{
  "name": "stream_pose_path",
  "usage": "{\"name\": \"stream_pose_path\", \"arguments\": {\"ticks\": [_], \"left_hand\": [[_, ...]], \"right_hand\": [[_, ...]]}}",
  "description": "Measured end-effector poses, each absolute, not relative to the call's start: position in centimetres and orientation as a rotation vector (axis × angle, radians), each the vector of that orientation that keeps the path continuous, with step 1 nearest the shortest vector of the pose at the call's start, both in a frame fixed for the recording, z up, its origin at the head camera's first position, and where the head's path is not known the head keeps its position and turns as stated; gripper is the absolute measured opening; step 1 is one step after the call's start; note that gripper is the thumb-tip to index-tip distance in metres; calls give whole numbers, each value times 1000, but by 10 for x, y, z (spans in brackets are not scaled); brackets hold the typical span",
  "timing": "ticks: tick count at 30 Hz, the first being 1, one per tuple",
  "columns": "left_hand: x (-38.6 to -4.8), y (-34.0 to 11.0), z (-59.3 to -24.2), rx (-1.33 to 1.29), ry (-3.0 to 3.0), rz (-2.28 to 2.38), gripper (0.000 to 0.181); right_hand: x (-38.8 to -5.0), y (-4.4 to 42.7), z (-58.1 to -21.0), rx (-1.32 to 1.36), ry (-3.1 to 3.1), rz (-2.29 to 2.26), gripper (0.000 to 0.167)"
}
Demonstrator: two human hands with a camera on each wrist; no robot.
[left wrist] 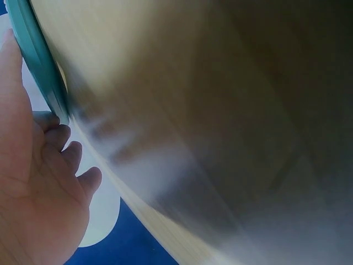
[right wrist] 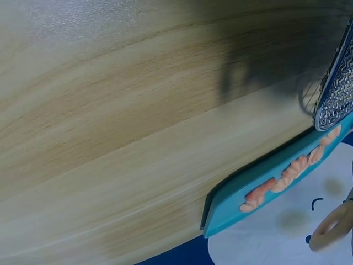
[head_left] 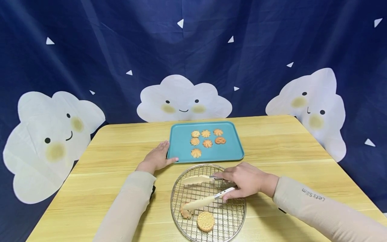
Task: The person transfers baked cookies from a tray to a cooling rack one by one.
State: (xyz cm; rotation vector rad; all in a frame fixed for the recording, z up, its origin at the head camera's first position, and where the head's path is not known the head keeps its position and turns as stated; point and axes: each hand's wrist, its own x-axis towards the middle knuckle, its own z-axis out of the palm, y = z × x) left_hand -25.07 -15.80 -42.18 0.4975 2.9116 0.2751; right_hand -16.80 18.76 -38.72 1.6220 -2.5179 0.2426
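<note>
My left hand [head_left: 157,156] holds the near left corner of a teal tray [head_left: 181,134], thumb over the front rim and fingers along the left side. The left wrist view shows those fingers at the tray's edge. In my right hand [head_left: 246,179] is a pair of tongs [head_left: 201,202] with beige tips, spread apart above a round wire cooling rack [head_left: 228,218]. The nearer tip lies over a fluted cookie [head_left: 185,214], partly hiding it; whether they touch I cannot tell. Beside it on the rack is a round yellow biscuit [head_left: 205,221].
Several cookies [head_left: 207,143] lie on the tray, one of them pretzel-shaped [head_left: 220,140]. The rack stands in front of the tray on a wooden table [head_left: 115,151]. A dark blue curtain [head_left: 205,50] with white clouds hangs behind the table's far edge.
</note>
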Motion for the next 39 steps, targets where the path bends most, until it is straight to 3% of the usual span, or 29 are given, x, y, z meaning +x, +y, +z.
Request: {"name": "stream_pose_path", "arguments": {"ticks": [21, 39], "left_hand": [[-249, -158, -420, 499, 2909, 276, 92], [-250, -158, -421, 495, 2913, 275, 92]], "right_hand": [[-168, 180, -386, 1240, -2697, 257, 91], [-186, 169, -384, 815, -2981, 323, 90]]}}
